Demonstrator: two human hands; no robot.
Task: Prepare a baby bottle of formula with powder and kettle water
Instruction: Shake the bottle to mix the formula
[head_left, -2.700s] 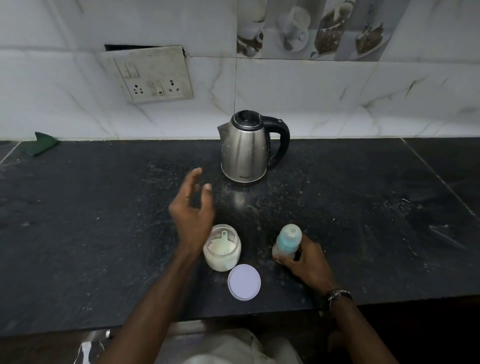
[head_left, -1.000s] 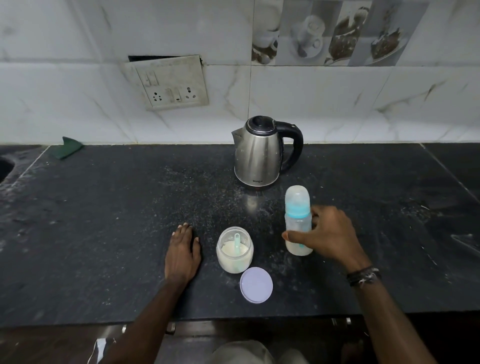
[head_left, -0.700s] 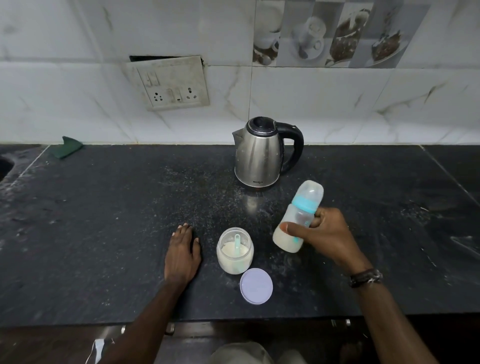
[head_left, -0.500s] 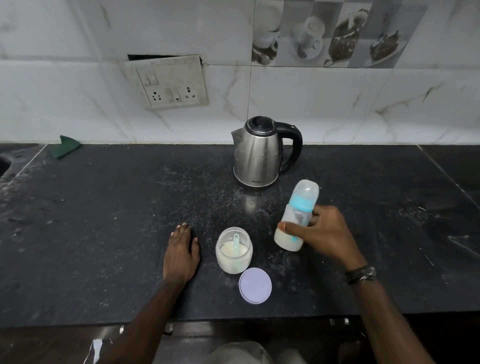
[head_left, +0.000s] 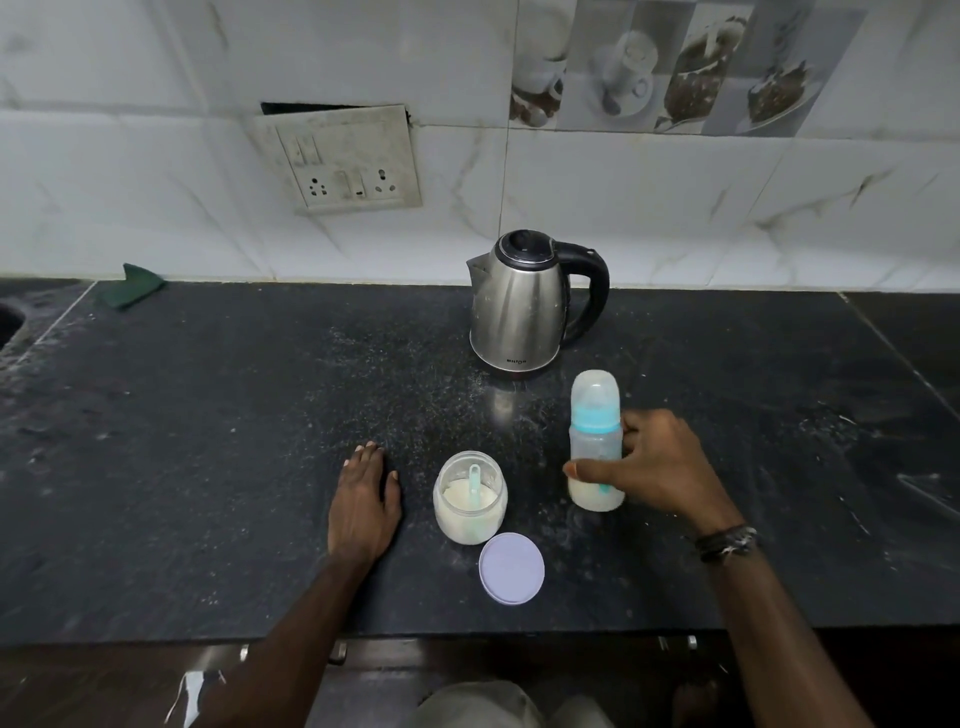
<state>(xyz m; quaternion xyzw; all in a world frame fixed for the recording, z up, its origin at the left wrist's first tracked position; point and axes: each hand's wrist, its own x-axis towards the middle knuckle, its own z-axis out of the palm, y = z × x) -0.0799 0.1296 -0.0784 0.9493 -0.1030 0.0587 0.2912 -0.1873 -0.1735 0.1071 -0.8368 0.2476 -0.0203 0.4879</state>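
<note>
Dim, soft overhead light; wide-angle edge bowing.

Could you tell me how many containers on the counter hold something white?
2. The powder jar stands open beside the left hand, a scoop inside. The baby bottle stands upright, capped, gripped by the right hand. The kettle's contents are hidden.

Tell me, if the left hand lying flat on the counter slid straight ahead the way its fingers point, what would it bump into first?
Probably nothing. The left hand points toward the back wall, and the counter ahead looks bare. The kettle stands off to the right of that line, though depth is hard to judge.
</note>
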